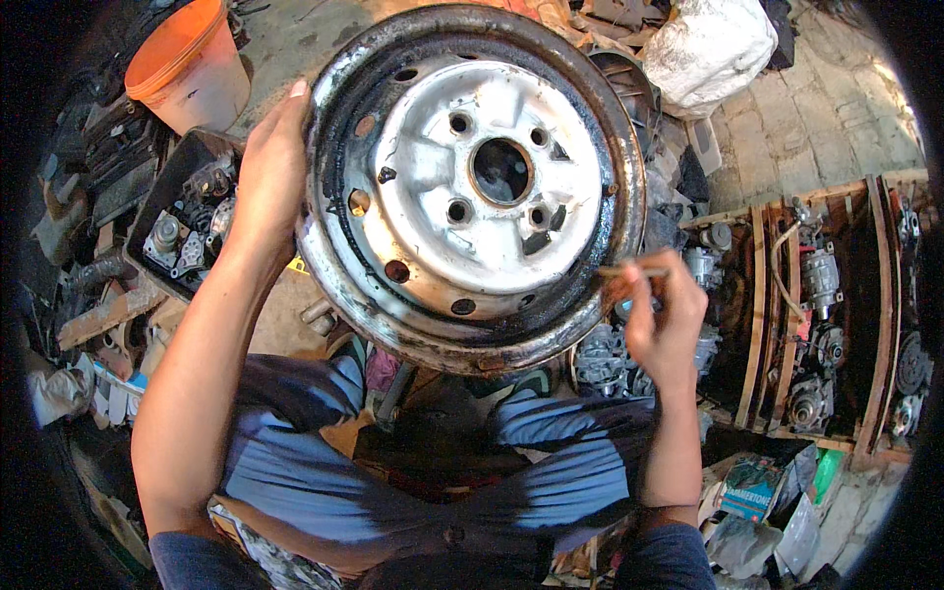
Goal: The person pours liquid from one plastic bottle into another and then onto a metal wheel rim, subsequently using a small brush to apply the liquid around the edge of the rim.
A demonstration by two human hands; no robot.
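Note:
A steel car wheel rim (472, 285) is held up in front of me, tilted so its face shows. Its centre disc is silvery with a large middle hole and smaller bolt holes. The channel around the disc is dark and glossy in places, and brown stains mark the metal. My left hand (272, 167) grips the rim's left edge, fingers reaching behind it and out of sight. My right hand (667, 305) is closed at the lower right edge, pinching a thin brownish stick-like tool (629, 269); its tip, against the dark channel, is too blurred to make out.
An orange bucket (192, 74) stands at the far left, above a dark bin (162, 251) of metal parts. To the right, a wooden rack (759, 315) holds several machine parts. A white sack (706, 54) lies at the back. Packaging (757, 487) lies at the lower right.

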